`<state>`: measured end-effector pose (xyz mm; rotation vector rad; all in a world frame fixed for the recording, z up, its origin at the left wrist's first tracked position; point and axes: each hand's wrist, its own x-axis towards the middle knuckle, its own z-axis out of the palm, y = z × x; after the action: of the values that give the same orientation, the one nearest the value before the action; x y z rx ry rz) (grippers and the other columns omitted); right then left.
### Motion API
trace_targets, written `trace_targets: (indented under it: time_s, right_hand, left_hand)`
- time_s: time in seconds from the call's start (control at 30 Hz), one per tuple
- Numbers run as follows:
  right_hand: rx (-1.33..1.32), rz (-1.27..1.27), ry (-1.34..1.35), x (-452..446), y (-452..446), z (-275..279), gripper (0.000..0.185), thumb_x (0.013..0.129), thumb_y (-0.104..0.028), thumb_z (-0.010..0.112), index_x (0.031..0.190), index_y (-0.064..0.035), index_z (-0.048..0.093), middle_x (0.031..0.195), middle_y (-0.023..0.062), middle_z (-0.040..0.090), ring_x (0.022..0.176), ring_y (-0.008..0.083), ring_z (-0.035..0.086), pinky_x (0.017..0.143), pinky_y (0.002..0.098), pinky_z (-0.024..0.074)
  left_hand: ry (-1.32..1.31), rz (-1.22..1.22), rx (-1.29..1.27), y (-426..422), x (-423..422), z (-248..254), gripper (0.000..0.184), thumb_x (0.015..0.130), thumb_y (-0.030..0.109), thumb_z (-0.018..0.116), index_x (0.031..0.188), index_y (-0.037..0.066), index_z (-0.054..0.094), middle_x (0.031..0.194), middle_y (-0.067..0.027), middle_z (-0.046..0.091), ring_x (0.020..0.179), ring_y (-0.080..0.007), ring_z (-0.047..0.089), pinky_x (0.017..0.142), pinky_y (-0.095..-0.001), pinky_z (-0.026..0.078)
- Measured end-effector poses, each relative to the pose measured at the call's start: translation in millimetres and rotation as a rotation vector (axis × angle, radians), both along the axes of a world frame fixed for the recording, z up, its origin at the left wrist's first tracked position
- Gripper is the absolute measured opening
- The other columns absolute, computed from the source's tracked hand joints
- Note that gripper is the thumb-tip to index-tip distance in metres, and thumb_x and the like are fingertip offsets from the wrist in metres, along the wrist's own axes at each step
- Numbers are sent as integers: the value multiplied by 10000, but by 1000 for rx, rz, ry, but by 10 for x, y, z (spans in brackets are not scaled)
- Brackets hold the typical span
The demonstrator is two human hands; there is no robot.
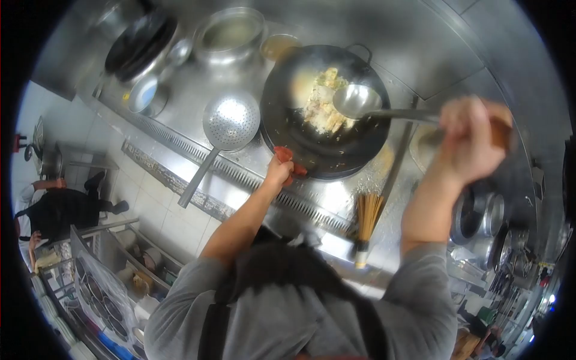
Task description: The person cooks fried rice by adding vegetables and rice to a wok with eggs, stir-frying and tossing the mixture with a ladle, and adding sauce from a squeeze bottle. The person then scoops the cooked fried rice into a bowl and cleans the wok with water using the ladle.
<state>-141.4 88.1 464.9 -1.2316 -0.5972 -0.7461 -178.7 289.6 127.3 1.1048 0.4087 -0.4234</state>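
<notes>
Across the near side of the black wok point(339, 157) stretch two bare forearms, their grey sleeves pushed back to the elbows. Closest to the camera, the right hand point(474, 138) is raised to the right of the wok, its fingers wrapped around the brown grip of a long-handled steel ladle point(358, 101). Lower down, a bamboo brush point(368, 217) lies to the near right of the wok, its bristles fanned toward the rim. The left hand point(279, 171) pinches a folded red cloth point(282, 154) against the wok's near-left rim.

Inside the wok, toward its far side, sits a heap of chopped food point(324, 111), pale yellow and white, with what look like bits of egg and rice. The ladle's bowl hangs over the heap's right side; whether it touches the food cannot be told. Just left of the wok lies a perforated skimmer point(231, 123), bowl up, its handle pointing back to the near left.

Beyond the wok's far-left rim stand a small bowl point(266, 55) of brownish liquid and, past that, a wide steel pot point(231, 59). Well apart from the wok, far to the left, another person point(60, 207) in dark clothing is partly visible.
</notes>
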Motion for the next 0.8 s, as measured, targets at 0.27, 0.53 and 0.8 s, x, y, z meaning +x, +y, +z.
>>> trace_targets:
  time_s: [0.27, 0.53, 0.8]
  right_hand:
    - [-339, -242, 62, 527, 365, -791, 118, 749, -29, 700, 690, -21, 598, 609, 60, 590, 541, 129, 543, 550, 229, 431]
    - [-143, 7, 72, 443, 331, -1209, 122, 738, 32, 680, 714, -27, 577, 656, 67, 603, 567, 122, 541, 532, 226, 413]
    - [-58, 86, 39, 420, 155, -76, 116, 762, 29, 645, 774, -7, 535, 566, 56, 504, 469, 117, 472, 430, 265, 360]
  left_hand:
    - [9, 71, -13, -2, 20, 80, 363, 703, -34, 400, 1040, 100, 407, 786, -200, 659, 552, -200, 601, 326, -279, 279]
    - [-9, 61, -20, -11, 3, 100, 353, 729, -39, 393, 1071, 50, 389, 795, -209, 654, 679, -271, 668, 448, -315, 432]
    - [-44, 17, -2, -25, 9, -251, 366, 758, -10, 411, 1117, 58, 387, 848, -192, 658, 673, -230, 657, 356, -272, 314]
